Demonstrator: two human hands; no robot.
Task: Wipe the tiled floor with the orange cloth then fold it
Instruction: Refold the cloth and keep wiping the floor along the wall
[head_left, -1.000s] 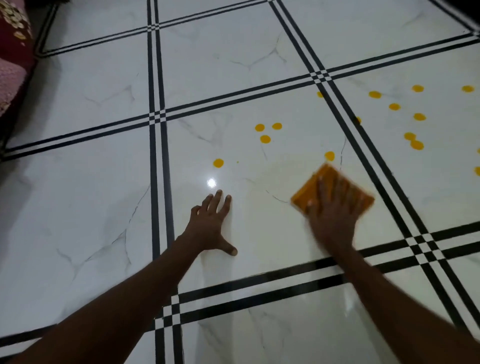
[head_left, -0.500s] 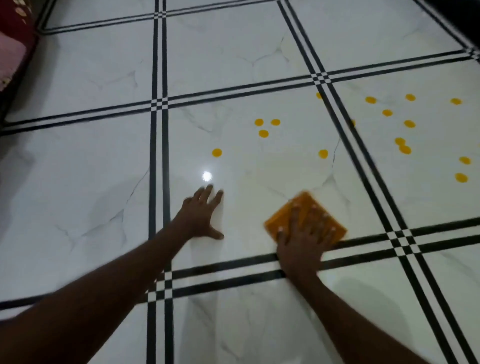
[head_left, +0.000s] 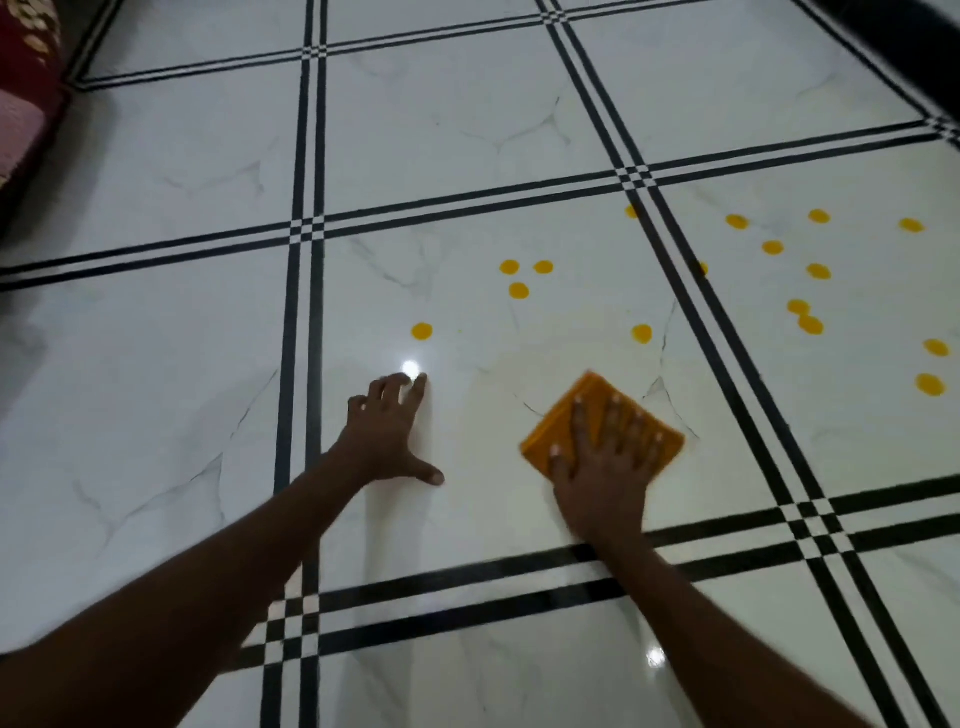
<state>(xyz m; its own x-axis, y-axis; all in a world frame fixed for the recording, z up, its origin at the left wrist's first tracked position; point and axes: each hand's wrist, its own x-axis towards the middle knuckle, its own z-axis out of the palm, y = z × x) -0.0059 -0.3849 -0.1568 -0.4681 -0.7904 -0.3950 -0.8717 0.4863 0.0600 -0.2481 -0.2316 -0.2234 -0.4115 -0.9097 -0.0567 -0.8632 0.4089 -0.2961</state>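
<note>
Nearest to the camera, two bare arms are stretched out over the tiled floor (head_left: 467, 156), which is white with black double lines. The right hand (head_left: 602, 467) is laid flat on the orange cloth (head_left: 550, 441), fingers spread wide and pressed down, so nothing is pinched. The cloth is held this way so that it can be pushed across the tile, most likely. It is folded small and lies on the middle tile, just past the near black lines (head_left: 467, 587).

The left hand (head_left: 387, 434) is set on the bare floor beside it, apart from the cloth, with fingers spread and a little bent. It seems to be put there to hold the body up.

A little farther off, yellow spots (head_left: 519, 291) are seen on the same tile, not yet wiped. More yellow spots (head_left: 810, 325) are scattered on the tile to the right. The wiping looks only partly done, and the folding is not begun

Far off at the left edge, a red patterned cloth (head_left: 26, 62) is seen
</note>
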